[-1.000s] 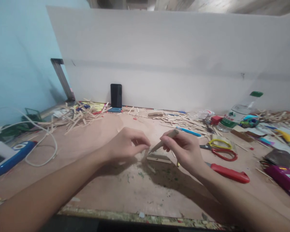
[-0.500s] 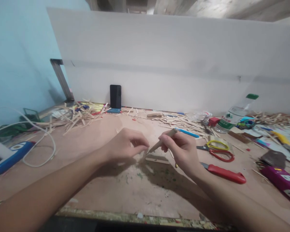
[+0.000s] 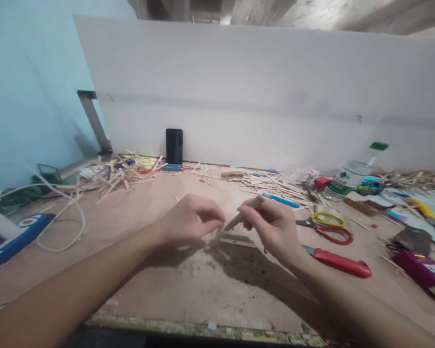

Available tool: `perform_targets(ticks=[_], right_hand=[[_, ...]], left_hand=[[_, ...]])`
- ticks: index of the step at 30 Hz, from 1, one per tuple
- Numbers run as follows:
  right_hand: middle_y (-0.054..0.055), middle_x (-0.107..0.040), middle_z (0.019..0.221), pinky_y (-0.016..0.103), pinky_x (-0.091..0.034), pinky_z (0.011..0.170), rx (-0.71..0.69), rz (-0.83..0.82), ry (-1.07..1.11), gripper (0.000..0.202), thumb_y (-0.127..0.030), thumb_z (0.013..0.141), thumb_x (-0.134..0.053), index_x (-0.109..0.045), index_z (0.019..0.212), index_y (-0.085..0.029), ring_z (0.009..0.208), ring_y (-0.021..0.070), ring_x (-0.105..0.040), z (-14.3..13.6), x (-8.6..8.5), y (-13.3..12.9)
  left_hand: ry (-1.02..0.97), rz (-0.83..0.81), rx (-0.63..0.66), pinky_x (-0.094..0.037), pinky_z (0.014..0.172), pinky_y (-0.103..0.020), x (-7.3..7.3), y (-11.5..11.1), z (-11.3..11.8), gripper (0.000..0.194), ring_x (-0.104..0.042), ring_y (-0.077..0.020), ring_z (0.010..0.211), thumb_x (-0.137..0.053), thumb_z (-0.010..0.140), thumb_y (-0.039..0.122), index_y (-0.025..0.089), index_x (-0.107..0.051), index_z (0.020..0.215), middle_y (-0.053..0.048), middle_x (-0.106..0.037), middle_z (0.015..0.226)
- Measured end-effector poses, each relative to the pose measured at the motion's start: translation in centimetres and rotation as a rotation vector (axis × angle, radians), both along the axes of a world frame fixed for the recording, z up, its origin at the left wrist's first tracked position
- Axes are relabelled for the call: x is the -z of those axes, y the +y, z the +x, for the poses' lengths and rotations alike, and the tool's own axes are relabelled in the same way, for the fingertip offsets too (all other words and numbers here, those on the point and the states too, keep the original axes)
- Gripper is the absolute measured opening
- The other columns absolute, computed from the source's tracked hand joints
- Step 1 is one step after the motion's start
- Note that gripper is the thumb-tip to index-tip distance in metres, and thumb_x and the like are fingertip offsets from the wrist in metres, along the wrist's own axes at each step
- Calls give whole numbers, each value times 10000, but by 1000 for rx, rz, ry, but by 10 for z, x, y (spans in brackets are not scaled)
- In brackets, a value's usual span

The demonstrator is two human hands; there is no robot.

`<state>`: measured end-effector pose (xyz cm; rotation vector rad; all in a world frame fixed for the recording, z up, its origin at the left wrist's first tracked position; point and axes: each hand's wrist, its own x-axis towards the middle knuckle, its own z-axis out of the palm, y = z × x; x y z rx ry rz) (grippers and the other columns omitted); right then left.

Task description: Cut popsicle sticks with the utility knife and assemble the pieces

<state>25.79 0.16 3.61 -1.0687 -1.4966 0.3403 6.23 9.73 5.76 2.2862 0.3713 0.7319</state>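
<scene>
My right hand (image 3: 275,222) is closed around a tapered, tan, pen-like stick (image 3: 236,221). Its pointed end slants down to the left, towards my other hand's fingertips. My left hand (image 3: 195,217) has thumb and forefinger pinched together beside that point. A small pale piece seems to be at the pinch, too blurred to name. Just below the two hands, a flat wooden strip (image 3: 237,242) lies on the table. Scissors (image 3: 329,227) with yellow and red handles and a red-handled knife (image 3: 340,262) lie to the right of my right hand.
Piles of thin wooden sticks (image 3: 275,184) lie along the back. A dark phone (image 3: 174,146) stands against the white board (image 3: 239,87). At right are a blue pen (image 3: 281,200), a plastic bottle (image 3: 350,179) and a purple packet (image 3: 422,273). A white cable (image 3: 82,217) loops at left.
The whole view has shifted slightly. The pinch of my left hand and the grip of my right hand on the pen-like stick look the same.
</scene>
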Motion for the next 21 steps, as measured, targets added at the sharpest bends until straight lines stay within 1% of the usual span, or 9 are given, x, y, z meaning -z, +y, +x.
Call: perform_targets(ticks=[2,6,9,11,15,17,19,21], right_hand=[[-6,-710,658,227,-475,547,15,-4,13,258,-314,958,-664,-722,729,-211,568,116,-613,0,-1,0],[8,-730,657,239,-481,547,-62,-75,-62,237,-303,930,-686,-741,722,-205,573,131,-636,0,-4,0],[-2,-715,640,231,-480,528,-14,-35,33,263,-323,942,-676,-715,709,-208,543,120,-615,1,-6,0],[-6,-710,635,227,-473,509,-13,-41,58,257,-330,942,-681,-714,718,-208,526,115,-600,1,-5,1],[7,-715,640,243,-490,532,-77,-120,-41,253,-335,945,-689,-737,735,-203,565,131,-628,5,-3,1],[0,-682,615,253,-497,525,-44,-96,25,265,-356,957,-688,-728,743,-204,549,134,-625,15,-10,1],[-1,-673,646,270,-529,545,-2,-35,128,243,-367,972,-680,-729,793,-211,564,143,-636,31,-25,1],[28,-718,792,315,-589,664,-2,25,164,263,-351,1020,-614,-718,817,-222,716,175,-695,50,-46,0]], left_hand=[[3,4,5,-492,654,-212,0,0,0,167,-671,-119,699,-669,856,111,179,-822,862,-9,-778,785],[-18,9,1,-486,658,-210,0,0,0,173,-669,-115,700,-672,855,110,182,-828,875,-9,-784,796],[-11,38,28,-480,651,-212,0,0,0,176,-667,-117,694,-669,854,103,174,-828,882,-14,-785,791],[-11,49,41,-483,653,-217,1,-1,1,179,-668,-120,694,-666,854,100,173,-827,881,-16,-787,794],[-15,38,19,-492,661,-216,1,1,1,166,-672,-118,698,-672,861,110,178,-822,875,-12,-787,804],[-3,28,12,-499,663,-212,2,2,0,147,-680,-118,705,-678,865,120,172,-816,871,-15,-786,802],[7,30,25,-501,656,-211,3,4,-1,136,-687,-120,709,-679,864,124,163,-809,866,-21,-787,801],[15,33,40,-500,645,-210,4,5,-1,134,-689,-120,704,-673,864,126,157,-803,860,-25,-789,801]])
